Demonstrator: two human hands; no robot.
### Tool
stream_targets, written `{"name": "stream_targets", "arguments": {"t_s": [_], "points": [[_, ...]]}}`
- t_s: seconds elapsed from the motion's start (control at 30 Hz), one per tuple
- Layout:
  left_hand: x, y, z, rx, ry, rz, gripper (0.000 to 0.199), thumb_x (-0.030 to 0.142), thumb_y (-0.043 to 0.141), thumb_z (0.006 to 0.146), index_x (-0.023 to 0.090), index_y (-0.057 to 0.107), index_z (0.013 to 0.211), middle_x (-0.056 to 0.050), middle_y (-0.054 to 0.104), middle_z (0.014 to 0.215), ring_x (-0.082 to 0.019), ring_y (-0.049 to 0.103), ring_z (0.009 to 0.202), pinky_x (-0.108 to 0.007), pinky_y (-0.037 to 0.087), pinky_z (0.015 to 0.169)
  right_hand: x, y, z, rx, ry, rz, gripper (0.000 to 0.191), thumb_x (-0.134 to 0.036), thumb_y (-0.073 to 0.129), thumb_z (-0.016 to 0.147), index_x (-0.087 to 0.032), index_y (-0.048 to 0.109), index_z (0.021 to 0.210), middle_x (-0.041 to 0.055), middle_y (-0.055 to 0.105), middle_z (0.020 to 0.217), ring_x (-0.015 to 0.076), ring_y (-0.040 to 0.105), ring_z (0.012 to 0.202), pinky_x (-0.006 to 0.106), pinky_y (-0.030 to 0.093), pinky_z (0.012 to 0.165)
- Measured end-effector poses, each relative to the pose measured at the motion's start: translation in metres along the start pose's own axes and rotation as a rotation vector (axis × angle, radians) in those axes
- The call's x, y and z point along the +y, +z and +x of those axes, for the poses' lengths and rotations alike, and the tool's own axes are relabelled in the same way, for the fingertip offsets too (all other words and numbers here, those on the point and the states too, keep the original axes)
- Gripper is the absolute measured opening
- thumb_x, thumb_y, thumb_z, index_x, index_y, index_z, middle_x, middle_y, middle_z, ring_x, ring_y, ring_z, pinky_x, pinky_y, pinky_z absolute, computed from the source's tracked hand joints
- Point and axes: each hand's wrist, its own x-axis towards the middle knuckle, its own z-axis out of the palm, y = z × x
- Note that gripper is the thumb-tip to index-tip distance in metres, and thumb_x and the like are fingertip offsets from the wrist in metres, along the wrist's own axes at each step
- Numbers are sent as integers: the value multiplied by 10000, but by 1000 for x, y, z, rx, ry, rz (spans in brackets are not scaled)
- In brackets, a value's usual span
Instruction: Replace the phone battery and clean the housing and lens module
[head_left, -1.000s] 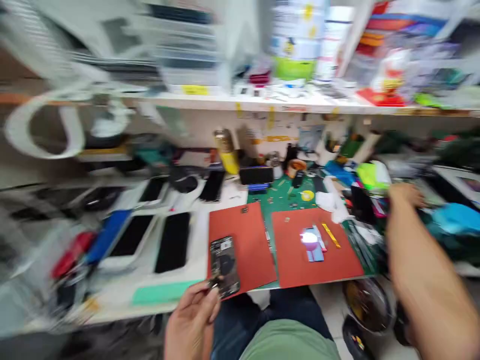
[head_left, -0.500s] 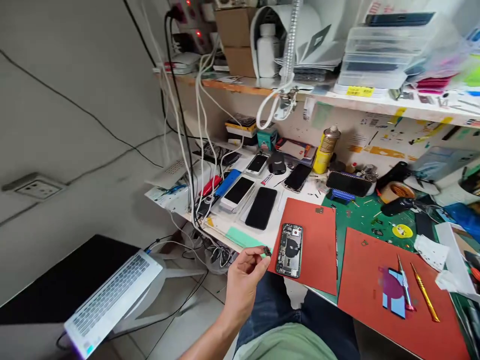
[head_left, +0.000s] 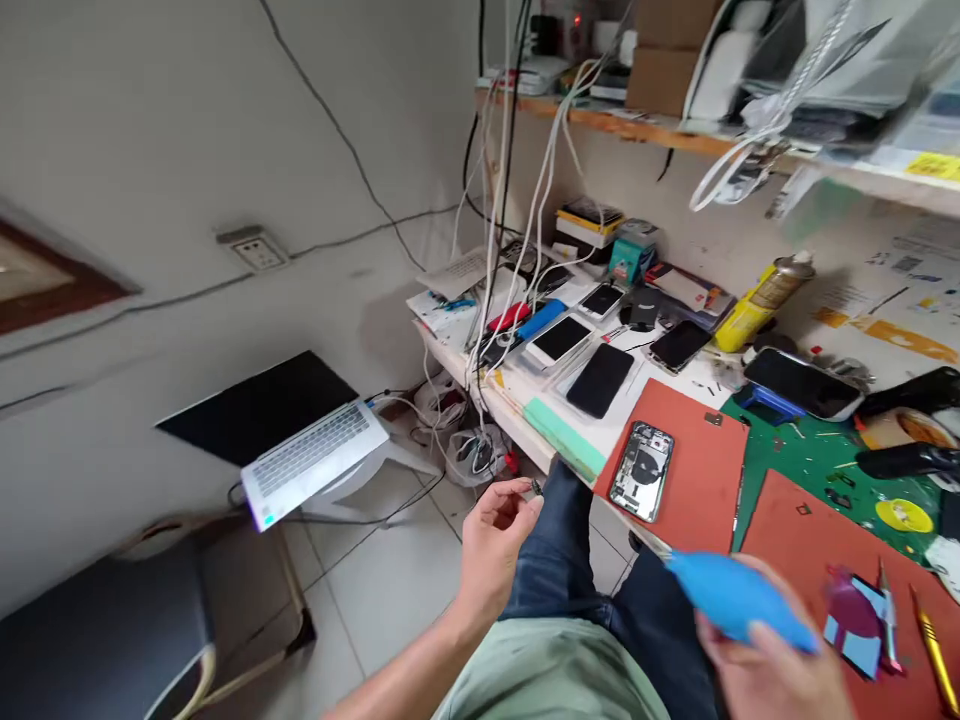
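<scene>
My left hand point(head_left: 496, 540) pinches a small dark phone part point(head_left: 537, 488) between thumb and fingertips, above my lap and off the bench's front edge. A blue rubber air blower point(head_left: 739, 598) is gripped in my right hand point(head_left: 784, 665), its nozzle pointing left; both are blurred by motion. An opened phone point(head_left: 643, 470) with its inner parts showing lies on an orange mat point(head_left: 701, 440), between my hands and farther forward.
Several phones, such as a black one point(head_left: 600, 380), lie along the bench. A yellow spray can point(head_left: 761, 305) stands at the back. Screwdrivers point(head_left: 931, 645) rest on a second orange mat point(head_left: 795, 540). White cables point(head_left: 551, 170) hang at the left end. An open laptop point(head_left: 315, 450) sits lower left.
My right hand has come into view from the lower right with the blue air blower. The view has swung left. My left hand still pinches the small part, now farther from the phone.
</scene>
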Motion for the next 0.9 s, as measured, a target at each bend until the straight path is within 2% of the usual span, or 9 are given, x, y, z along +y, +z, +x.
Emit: {"name": "stream_targets", "arguments": {"t_s": [0.07,0.1,0.2,0.3,0.4,0.5,0.6,0.77,0.9], "points": [[-8,-18,-15,73,38,15,378,451,936,784,186,781,1005,-29,701,838,-118,557,701,-210,465,632,23,20,-28,-129,59,-109,586,-453,986,665,-191,760,1138,153,824,1079,297,794,760,370,655,597],[-11,-27,-23,110,60,21,365,441,930,794,190,781,1012,-40,716,879,-123,575,719,-216,482,647,34,34,-38,-175,-11,-196,583,-453,983,677,-191,768,1151,165,821,1145,317,810,830,352,667,608],[-21,-53,-43,213,125,24,330,415,915,817,199,778,1026,-66,733,1001,-138,615,770,-236,529,691,60,73,-58,-234,-462,-517,492,-427,913,814,-213,772,1234,135,816,1220,307,820,975,315,696,712],[-32,-73,-56,271,155,12,304,392,908,828,200,779,1026,-81,734,1052,-149,643,790,-253,565,703,77,96,-63,-318,-908,-692,380,-340,868,896,-209,774,1240,81,847,1110,242,837,843,288,692,784],[-43,-86,-62,293,167,-7,262,364,905,836,206,782,1007,-80,736,1059,-140,655,778,-242,576,695,89,104,-61,-350,-1133,-723,257,-226,822,943,-210,786,1196,30,859,977,192,823,708,248,676,732],[-50,-93,-63,291,180,-24,237,331,898,848,217,785,1021,-72,738,1055,-126,659,761,-224,575,686,96,109,-61,-395,-1136,-732,239,-162,754,987,-189,772,1223,40,857,1012,192,834,772,253,676,763],[-53,-95,-60,268,195,-35,220,306,892,857,218,787,1029,-75,741,1061,-122,663,745,-227,582,685,100,113,-63,-427,-1058,-769,296,-217,781,980,-153,746,1267,82,844,1102,219,839,866,279,682,804],[-59,-97,-56,233,233,-47,200,273,889,858,215,785,1019,-75,737,1062,-115,654,723,-229,586,677,104,109,-67,-301,-1174,-787,187,-177,760,991,-180,783,1177,40,855,963,181,826,759,251,663,739],[-62,-96,-55,211,251,-45,205,243,885,859,212,788,1037,-81,736,1067,-120,661,735,-235,591,683,104,108,-67,-347,-1133,-826,300,-208,768,989,-143,749,1281,88,846,1100,227,841,888,293,678,801]]}}
